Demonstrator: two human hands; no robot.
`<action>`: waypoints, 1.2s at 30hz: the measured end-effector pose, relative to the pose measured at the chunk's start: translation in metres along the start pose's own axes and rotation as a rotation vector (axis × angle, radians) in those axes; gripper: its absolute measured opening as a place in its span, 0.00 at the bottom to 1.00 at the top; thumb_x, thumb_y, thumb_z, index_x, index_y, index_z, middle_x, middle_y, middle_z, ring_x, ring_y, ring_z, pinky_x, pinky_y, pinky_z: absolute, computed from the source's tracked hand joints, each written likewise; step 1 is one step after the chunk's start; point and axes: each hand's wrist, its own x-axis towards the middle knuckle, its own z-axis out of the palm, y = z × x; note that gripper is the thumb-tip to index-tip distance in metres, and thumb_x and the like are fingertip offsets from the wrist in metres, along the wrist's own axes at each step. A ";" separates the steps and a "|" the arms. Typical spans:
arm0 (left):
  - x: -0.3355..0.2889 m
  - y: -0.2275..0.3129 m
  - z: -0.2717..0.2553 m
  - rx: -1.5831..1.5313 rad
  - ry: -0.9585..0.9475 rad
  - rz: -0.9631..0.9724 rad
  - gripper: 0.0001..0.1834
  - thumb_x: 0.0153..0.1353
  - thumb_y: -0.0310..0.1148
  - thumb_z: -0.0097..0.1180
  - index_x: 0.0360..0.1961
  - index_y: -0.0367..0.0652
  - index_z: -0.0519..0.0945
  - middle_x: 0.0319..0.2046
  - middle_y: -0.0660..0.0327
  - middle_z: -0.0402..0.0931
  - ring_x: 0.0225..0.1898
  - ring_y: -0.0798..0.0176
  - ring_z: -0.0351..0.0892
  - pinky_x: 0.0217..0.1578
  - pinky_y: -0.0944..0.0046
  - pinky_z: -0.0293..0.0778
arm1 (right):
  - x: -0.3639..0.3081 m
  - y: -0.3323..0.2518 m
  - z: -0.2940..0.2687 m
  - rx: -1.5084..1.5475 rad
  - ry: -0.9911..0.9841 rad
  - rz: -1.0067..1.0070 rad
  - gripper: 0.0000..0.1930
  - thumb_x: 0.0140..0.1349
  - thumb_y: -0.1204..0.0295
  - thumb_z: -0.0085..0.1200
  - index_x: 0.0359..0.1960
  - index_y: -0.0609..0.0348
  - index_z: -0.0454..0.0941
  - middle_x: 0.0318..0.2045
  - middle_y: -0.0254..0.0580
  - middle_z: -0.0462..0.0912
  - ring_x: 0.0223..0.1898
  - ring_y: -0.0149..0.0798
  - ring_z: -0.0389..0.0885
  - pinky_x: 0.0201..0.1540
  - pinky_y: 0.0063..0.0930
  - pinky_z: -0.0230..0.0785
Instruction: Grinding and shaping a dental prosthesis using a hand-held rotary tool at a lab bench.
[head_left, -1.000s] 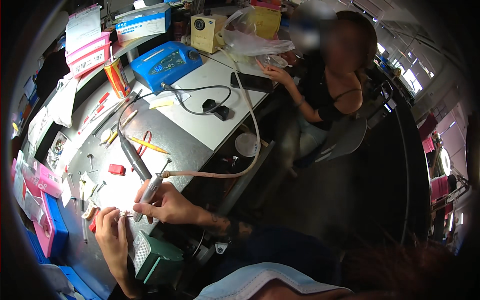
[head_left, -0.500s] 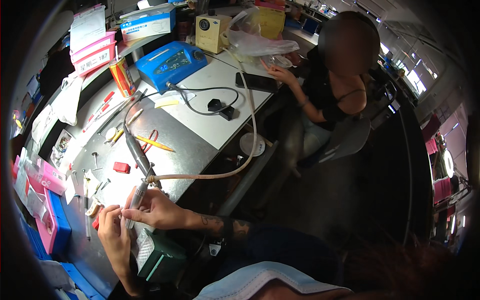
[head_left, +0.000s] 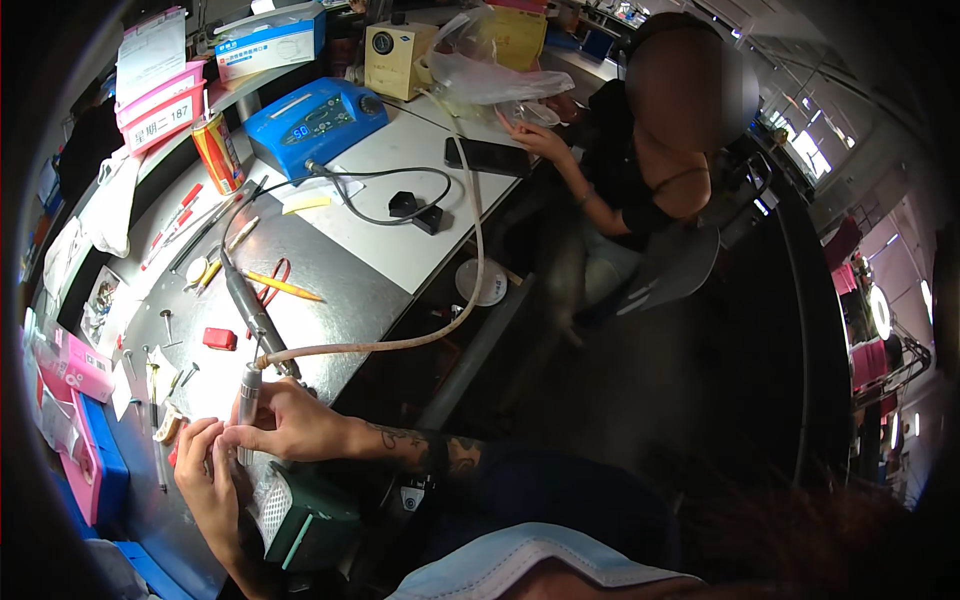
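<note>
My right hand is closed around a silver pen-shaped handpiece, with a beige hose running from its top end. The handpiece stands nearly upright in my grip, its lower end down by the fingers of my left hand. Those left fingers are bent and pinched together against the right fingertips. Whatever they hold is too small and covered to make out. Just beyond my hands, a black handpiece lies slanted on the metal bench top.
A green box with a white perforated face stands close below my wrists. Beyond lie a small red block, yellow tweezers and a blue control unit. Pink and blue bins line the left. A co-worker sits at the right.
The whole scene has shifted slightly left in the picture. The silver handpiece has tipped to a more upright angle. Both hands keep close together in the same grip.
</note>
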 end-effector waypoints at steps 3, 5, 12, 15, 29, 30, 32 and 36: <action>0.000 -0.001 0.001 -0.084 0.008 -0.087 0.06 0.57 0.20 0.52 0.36 0.30 0.77 0.37 0.52 0.76 0.40 0.54 0.76 0.44 0.61 0.70 | 0.000 -0.002 -0.001 -0.014 0.000 -0.024 0.11 0.60 0.69 0.59 0.37 0.66 0.76 0.30 0.40 0.81 0.34 0.27 0.79 0.39 0.24 0.74; -0.001 -0.004 0.000 -0.010 0.003 -0.031 0.06 0.57 0.20 0.52 0.37 0.31 0.77 0.37 0.52 0.76 0.40 0.54 0.76 0.43 0.61 0.70 | 0.000 -0.004 -0.001 -0.028 0.001 -0.028 0.12 0.60 0.69 0.59 0.36 0.66 0.76 0.30 0.41 0.81 0.34 0.28 0.80 0.39 0.24 0.74; -0.002 -0.003 0.000 0.006 0.005 -0.030 0.07 0.57 0.21 0.54 0.38 0.31 0.77 0.38 0.53 0.76 0.40 0.54 0.76 0.43 0.61 0.70 | 0.000 -0.002 -0.001 -0.078 0.006 -0.030 0.12 0.60 0.69 0.59 0.36 0.67 0.76 0.29 0.43 0.81 0.33 0.30 0.81 0.38 0.25 0.74; -0.001 0.002 0.002 -0.023 0.008 -0.087 0.08 0.56 0.22 0.56 0.37 0.32 0.77 0.38 0.53 0.76 0.40 0.54 0.76 0.44 0.60 0.70 | -0.001 0.001 0.002 -0.021 0.088 -0.071 0.14 0.57 0.65 0.59 0.32 0.66 0.78 0.23 0.44 0.79 0.26 0.32 0.76 0.32 0.28 0.69; -0.002 0.005 0.007 0.010 0.053 -0.071 0.07 0.55 0.22 0.57 0.35 0.32 0.77 0.36 0.53 0.76 0.39 0.53 0.76 0.43 0.59 0.70 | -0.002 -0.002 0.004 0.048 0.077 -0.066 0.11 0.58 0.67 0.59 0.32 0.65 0.78 0.25 0.40 0.80 0.28 0.27 0.75 0.33 0.24 0.68; -0.002 0.004 0.007 0.012 0.055 -0.070 0.07 0.55 0.22 0.57 0.35 0.32 0.77 0.36 0.53 0.76 0.39 0.53 0.76 0.43 0.59 0.70 | -0.002 -0.002 0.004 0.057 0.075 -0.061 0.11 0.59 0.67 0.59 0.32 0.65 0.78 0.25 0.39 0.80 0.28 0.27 0.75 0.33 0.24 0.68; -0.002 0.003 0.006 0.008 0.051 -0.072 0.07 0.55 0.22 0.57 0.35 0.31 0.77 0.36 0.53 0.76 0.39 0.53 0.76 0.43 0.60 0.70 | -0.002 -0.002 0.003 0.067 0.070 -0.060 0.11 0.59 0.67 0.59 0.32 0.64 0.78 0.26 0.39 0.80 0.28 0.27 0.75 0.33 0.24 0.68; -0.002 0.006 0.006 0.015 0.051 -0.088 0.07 0.55 0.22 0.57 0.35 0.31 0.77 0.36 0.53 0.76 0.38 0.53 0.77 0.42 0.60 0.70 | -0.001 0.003 0.004 0.090 0.068 -0.029 0.11 0.59 0.66 0.59 0.31 0.63 0.77 0.27 0.38 0.80 0.29 0.27 0.76 0.34 0.24 0.69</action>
